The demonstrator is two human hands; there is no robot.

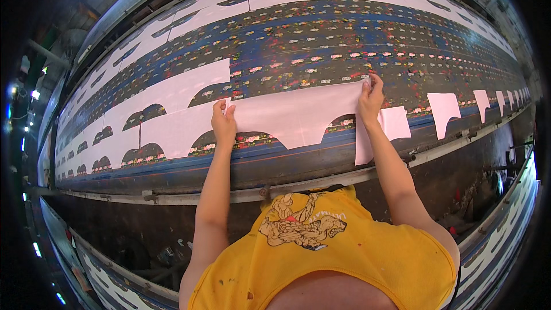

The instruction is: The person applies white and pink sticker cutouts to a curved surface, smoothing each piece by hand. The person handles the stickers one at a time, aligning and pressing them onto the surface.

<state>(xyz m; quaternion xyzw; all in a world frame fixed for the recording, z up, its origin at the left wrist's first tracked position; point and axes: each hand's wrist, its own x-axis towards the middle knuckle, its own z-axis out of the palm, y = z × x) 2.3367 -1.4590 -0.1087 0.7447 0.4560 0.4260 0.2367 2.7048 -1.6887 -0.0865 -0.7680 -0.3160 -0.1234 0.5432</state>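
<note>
A pale pink cut fabric panel (297, 112) with curved cutouts along its near edge lies across the long, print-stained table (310, 159). My left hand (224, 122) pinches its upper left corner between thumb and fingers, beside a row of similar panels. With my right hand (371, 99) I hold its upper right corner. Under my right wrist, another pale piece (394, 122) lies partly folded, one end hanging towards the table's near edge. Further right, a separate cut panel (444, 112) lies flat.
Rows of pale panels (172, 131) cover the left part and far side of the table. A metal rail (181, 199) with clamps runs along the near edge. More small pieces (482, 103) recede to the right. Another table with panels stands behind me at the lower left.
</note>
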